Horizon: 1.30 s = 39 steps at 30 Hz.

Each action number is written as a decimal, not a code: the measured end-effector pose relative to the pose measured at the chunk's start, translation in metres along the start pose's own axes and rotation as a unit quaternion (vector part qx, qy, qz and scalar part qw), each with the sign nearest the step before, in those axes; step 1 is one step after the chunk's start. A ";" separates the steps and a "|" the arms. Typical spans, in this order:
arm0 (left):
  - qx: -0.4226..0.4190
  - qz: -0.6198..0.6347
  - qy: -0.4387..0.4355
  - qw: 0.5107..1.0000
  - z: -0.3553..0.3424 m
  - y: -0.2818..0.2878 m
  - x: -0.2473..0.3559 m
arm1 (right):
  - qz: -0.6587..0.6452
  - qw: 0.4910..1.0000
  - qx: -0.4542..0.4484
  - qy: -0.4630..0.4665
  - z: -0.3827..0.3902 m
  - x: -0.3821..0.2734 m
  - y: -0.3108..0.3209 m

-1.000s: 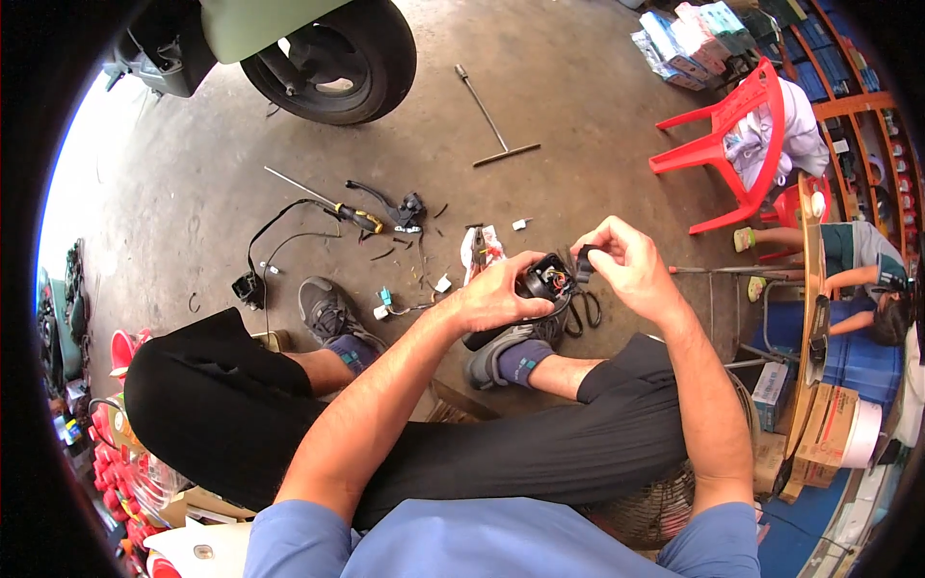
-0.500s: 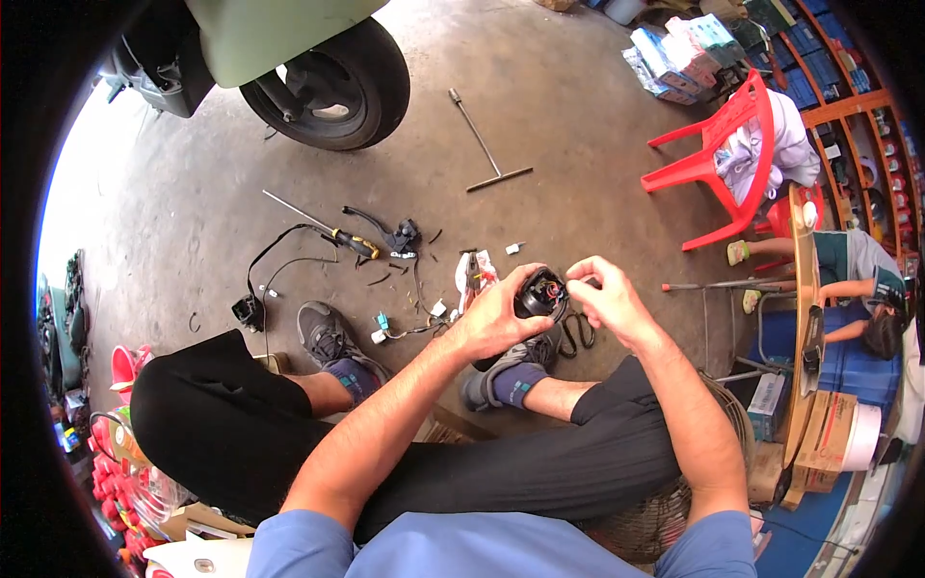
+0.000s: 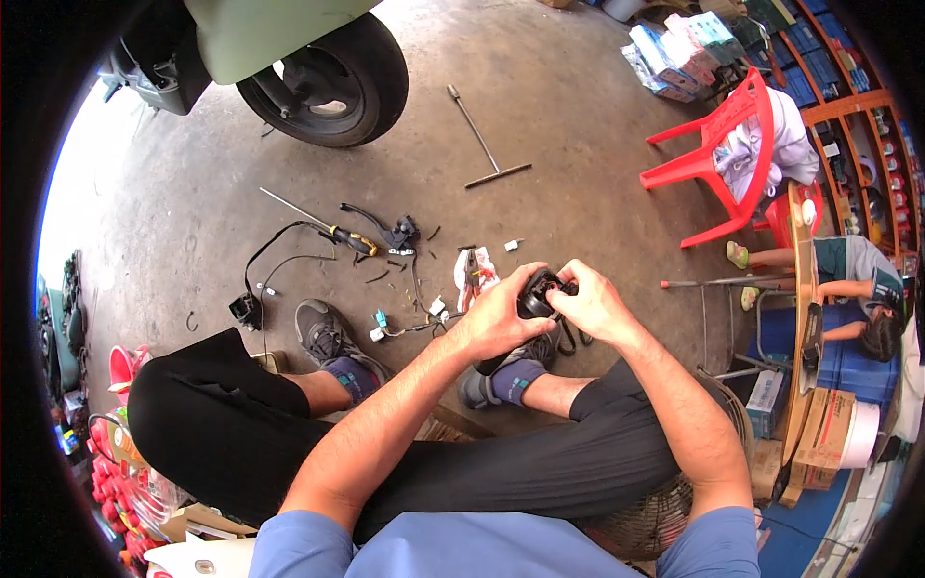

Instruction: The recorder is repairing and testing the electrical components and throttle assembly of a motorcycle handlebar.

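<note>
My left hand [image 3: 493, 316] is wrapped round a black, rounded plastic housing [image 3: 533, 297], its open side facing up; it looks like a handlebar switch housing. At its right side, my right hand [image 3: 597, 308] is closed, thumb and fingers at the opening. A small black piece [image 3: 569, 287] shows between these fingers; its kind is partly hidden. Below the housing, a black cable loop [image 3: 568, 337] hangs near my right shoe. On the floor beyond my left hand, pliers [image 3: 472, 273] lie on a white and red packet [image 3: 489, 274].
A yellow-black screwdriver [image 3: 355, 241], a black lever assembly [image 3: 403, 232], wires with connectors [image 3: 383, 328] and a T-handle wrench [image 3: 497, 175] lie on the floor. A scooter wheel [image 3: 337, 91] stands at far left, a red chair [image 3: 708, 173] at right. A seated person [image 3: 872, 289] leans at a table [image 3: 802, 337].
My right hand has moved left with the small black piece, from just beside the housing to its opening. My left hand keeps its hold on the housing.
</note>
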<state>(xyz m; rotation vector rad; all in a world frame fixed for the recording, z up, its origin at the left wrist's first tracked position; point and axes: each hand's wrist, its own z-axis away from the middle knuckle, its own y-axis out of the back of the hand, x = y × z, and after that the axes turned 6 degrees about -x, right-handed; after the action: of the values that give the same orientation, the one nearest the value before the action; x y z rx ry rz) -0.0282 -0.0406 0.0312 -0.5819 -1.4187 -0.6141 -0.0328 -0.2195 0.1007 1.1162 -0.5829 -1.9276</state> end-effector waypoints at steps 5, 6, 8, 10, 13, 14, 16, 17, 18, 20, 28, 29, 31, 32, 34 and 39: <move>0.020 -0.015 -0.018 1.000 0.001 -0.002 0.003 | 0.053 0.998 0.011 -0.017 0.000 -0.001 -0.002; 0.020 -0.015 -0.018 1.000 0.001 -0.002 0.004 | 0.050 0.999 0.006 -0.015 -0.001 0.001 -0.003; 0.000 -0.013 0.001 1.000 0.002 -0.002 0.006 | 0.036 0.999 0.007 -0.020 -0.004 0.007 -0.005; 0.001 -0.020 -0.004 1.000 0.002 -0.004 0.009 | 0.008 1.000 -0.002 -0.014 -0.008 0.012 -0.006; 0.008 -0.038 -0.014 0.999 0.002 -0.006 0.011 | -0.022 1.000 -0.004 -0.016 -0.011 0.019 -0.008; 0.014 -0.047 -0.022 0.999 0.002 -0.007 0.011 | -0.023 0.999 0.001 -0.034 -0.011 0.020 -0.008; 0.014 -0.042 -0.015 0.999 0.001 -0.006 0.010 | -0.027 0.999 0.000 -0.026 -0.010 0.021 -0.010; 0.020 -0.043 -0.022 0.999 0.001 -0.006 0.009 | -0.028 0.999 0.003 -0.038 -0.009 0.020 -0.010; 0.018 -0.039 -0.019 0.999 0.001 -0.006 0.008 | -0.028 0.999 0.001 -0.031 -0.008 0.020 -0.010; 0.014 -0.031 -0.022 0.999 0.001 -0.005 0.007 | -0.034 0.999 0.008 -0.018 -0.007 0.019 -0.009; 0.008 0.003 -0.010 1.000 0.000 -0.004 0.004 | -0.044 0.998 -0.030 -0.022 -0.010 0.022 -0.004; 0.008 0.005 -0.008 1.000 0.000 -0.004 0.004 | -0.048 0.997 -0.038 -0.047 -0.010 0.022 -0.003; 0.010 0.007 -0.008 1.000 0.001 -0.006 0.005 | -0.046 0.997 -0.039 -0.041 -0.010 0.021 -0.004; 0.013 0.009 -0.009 1.000 0.001 -0.007 0.006 | -0.035 0.997 -0.032 -0.055 -0.010 0.020 -0.004; 0.017 -0.014 -0.007 1.000 0.002 -0.010 0.008 | -0.031 0.998 -0.034 -0.053 -0.010 0.018 -0.004; 0.022 -0.049 0.004 0.999 0.003 -0.012 0.009 | -0.015 0.998 -0.024 -0.057 -0.008 0.014 -0.006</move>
<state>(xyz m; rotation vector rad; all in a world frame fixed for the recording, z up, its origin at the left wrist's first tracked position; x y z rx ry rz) -0.0382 -0.0474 0.0402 -0.4771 -1.4558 -0.6614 -0.0326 -0.2281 0.0858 0.9956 -0.5818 -2.0310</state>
